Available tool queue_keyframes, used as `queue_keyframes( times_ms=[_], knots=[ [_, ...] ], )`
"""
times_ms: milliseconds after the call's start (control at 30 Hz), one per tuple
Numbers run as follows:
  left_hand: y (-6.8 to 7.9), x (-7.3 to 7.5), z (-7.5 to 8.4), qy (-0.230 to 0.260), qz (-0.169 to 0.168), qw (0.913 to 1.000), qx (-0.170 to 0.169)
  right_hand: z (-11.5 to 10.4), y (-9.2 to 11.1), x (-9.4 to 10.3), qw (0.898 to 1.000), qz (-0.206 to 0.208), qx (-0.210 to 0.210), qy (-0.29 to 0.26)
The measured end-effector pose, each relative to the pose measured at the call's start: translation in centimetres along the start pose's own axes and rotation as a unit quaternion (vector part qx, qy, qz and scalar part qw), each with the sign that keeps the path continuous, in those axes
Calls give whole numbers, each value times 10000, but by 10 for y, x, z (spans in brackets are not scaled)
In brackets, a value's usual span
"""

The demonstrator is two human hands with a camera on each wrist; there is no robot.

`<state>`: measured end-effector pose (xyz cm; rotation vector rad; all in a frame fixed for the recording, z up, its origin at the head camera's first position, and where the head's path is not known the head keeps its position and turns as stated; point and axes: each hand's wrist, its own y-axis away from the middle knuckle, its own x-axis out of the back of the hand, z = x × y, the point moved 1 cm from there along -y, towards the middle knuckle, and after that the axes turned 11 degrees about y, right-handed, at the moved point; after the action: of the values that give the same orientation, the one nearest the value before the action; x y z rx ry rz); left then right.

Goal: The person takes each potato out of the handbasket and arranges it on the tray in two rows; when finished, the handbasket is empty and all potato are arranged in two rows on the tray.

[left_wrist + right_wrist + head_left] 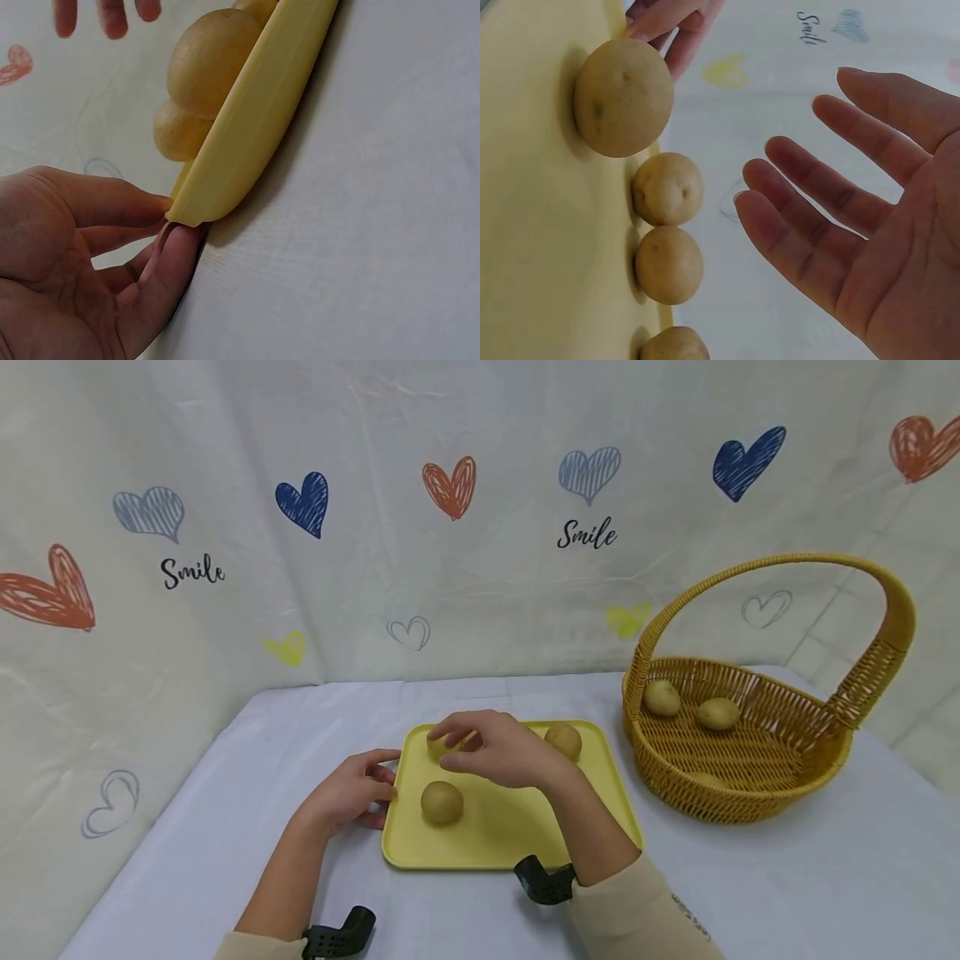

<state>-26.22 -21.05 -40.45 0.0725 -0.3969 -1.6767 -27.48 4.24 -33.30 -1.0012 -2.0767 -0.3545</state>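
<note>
A yellow tray (pixel 495 847) lies on the table with several round potatoes on it. My left hand (pixel 348 795) pinches the tray's left rim between thumb and fingers, which shows closely in the left wrist view. Over the tray hovers my right hand (pixel 501 748), its fingers spread and loosely bent with nothing in them. One potato (pixel 442 802) sits near the left hand, and another potato (pixel 563 741) stands at the back right. The right hand partly hides the potatoes at the back. In the right wrist view a large potato (pixel 624 97) is nearest the left hand's fingers.
To the right of the tray stands a wicker basket (pixel 738 806) with a tall arched handle (pixel 780 560). Inside it are a potato (pixel 662 698) at the left, a second potato (pixel 717 713), and one partly hidden by the front wall. A heart-printed curtain (pixel 495 585) hangs behind the table.
</note>
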Motion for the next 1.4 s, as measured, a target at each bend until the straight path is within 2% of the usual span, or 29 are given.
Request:
queue_keyframes(
  times_ms=[300,467,667,900,1233,1400],
  knots=[
    [3,1,1,-51,10,10000,10,-4,1,8,9998,136,112,63],
    [4,4,0,-64,33,10000,55,-5,2,15,9997,244,22,22],
    [1,3,-2,-25,-32,10000,9,-1,11,29,9989,386,-212,-138],
    [1,2,-2,9,-4,10000,37,4,21,53,9982,543,-218,102],
    [0,2,-2,7,8,10000,71,4,25,93,9970,12,-310,713],
    [-2,3,1,-15,-47,10000,63,5,28,113,9939,-303,-494,935]
  ],
)
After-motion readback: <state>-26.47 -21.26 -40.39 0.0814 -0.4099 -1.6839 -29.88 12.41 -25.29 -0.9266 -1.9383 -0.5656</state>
